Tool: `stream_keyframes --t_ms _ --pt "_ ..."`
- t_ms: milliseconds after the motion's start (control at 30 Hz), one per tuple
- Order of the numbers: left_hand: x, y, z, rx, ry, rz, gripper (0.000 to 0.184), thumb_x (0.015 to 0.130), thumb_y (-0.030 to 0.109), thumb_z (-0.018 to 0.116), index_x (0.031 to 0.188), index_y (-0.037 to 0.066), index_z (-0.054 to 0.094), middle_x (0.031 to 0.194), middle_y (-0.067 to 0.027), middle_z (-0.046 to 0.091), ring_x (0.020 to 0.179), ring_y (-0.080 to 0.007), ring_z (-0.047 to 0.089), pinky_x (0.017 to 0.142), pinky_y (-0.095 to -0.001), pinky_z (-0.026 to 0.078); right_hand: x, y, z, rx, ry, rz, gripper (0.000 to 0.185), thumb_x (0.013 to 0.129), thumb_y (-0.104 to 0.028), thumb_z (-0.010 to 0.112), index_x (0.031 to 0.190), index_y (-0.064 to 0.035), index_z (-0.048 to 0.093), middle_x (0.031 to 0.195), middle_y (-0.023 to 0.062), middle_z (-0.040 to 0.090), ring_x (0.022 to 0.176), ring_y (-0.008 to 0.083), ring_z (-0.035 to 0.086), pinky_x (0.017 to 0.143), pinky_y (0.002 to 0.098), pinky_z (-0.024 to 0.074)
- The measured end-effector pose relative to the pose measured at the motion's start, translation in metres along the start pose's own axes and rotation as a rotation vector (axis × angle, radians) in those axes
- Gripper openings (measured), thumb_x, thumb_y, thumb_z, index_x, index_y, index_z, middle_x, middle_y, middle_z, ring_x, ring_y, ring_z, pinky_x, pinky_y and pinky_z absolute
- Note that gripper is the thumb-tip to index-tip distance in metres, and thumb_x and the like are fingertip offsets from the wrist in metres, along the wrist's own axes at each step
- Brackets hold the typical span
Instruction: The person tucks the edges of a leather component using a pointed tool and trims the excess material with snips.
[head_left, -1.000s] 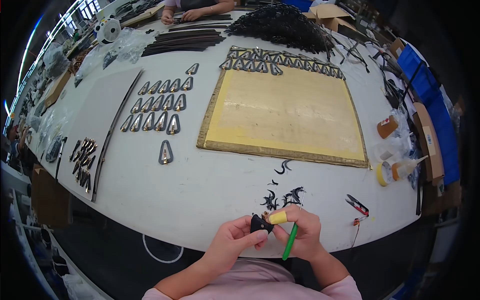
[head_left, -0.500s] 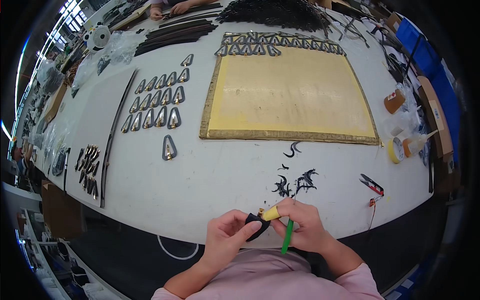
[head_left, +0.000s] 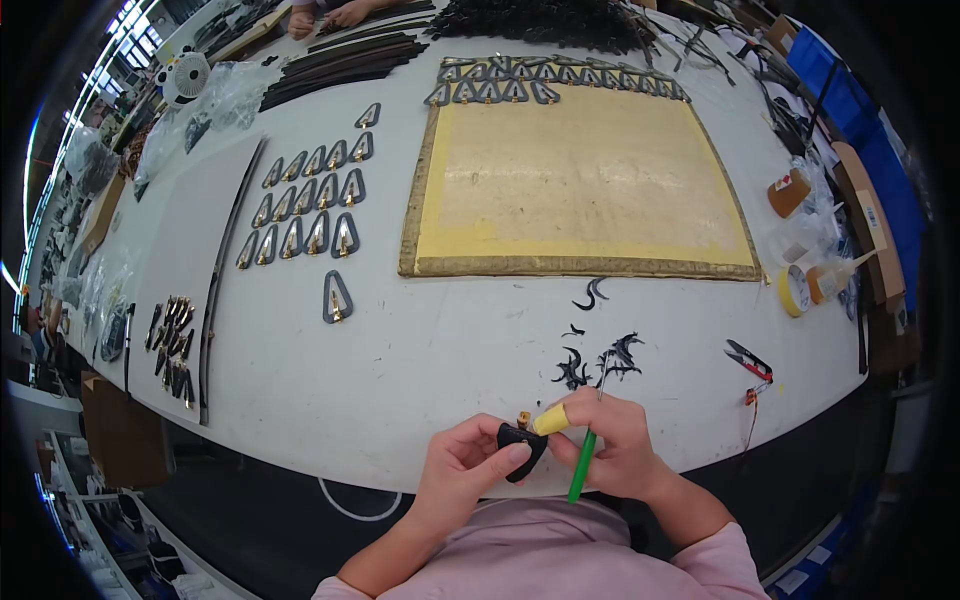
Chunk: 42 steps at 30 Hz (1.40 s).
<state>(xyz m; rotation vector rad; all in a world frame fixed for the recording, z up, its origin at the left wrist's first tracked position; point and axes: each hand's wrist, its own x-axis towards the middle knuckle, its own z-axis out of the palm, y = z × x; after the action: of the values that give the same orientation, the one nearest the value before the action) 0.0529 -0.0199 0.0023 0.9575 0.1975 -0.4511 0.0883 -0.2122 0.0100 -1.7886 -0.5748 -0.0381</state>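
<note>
Near the table's front edge, my left hand pinches a small black piece with a gold-coloured metal part at its top. My right hand touches the right side of this piece and also holds a green-handled tool, its thin shaft pointing away from me. Yellow tape wraps a finger of my right hand. Just beyond my hands lie curled black scraps. Triangular grey pieces with gold-coloured parts stand in rows to the left.
A yellow-edged board bears more triangular pieces along its far side. Red-handled snips, a yellow tape roll and glue bottles are at the right. Small black-and-gold parts lie left. Another person's hands show at the far edge.
The view has shifted, so the board and rows sit higher in it. The black piece has tilted slightly between my hands, and its gold-coloured part shows more clearly.
</note>
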Motion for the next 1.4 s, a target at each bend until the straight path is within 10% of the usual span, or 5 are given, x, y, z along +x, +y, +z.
stream_keyframes --t_ms 1400 --pt "-0.002 0.002 0.013 0.114 0.010 0.083 0.016 0.088 0.002 0.065 0.102 -0.005 0.063 0.090 -0.0058 0.065 0.078 -0.0091 0.062 0.072 -0.0233 0.051 0.013 -0.001 -0.023 -0.114 -0.098 -0.090 0.024 0.072 0.005 0.071 0.093 -0.0048 0.064 0.086 0.0097 0.069 0.067 0.0194 0.066 0.057 0.0266 0.0501"
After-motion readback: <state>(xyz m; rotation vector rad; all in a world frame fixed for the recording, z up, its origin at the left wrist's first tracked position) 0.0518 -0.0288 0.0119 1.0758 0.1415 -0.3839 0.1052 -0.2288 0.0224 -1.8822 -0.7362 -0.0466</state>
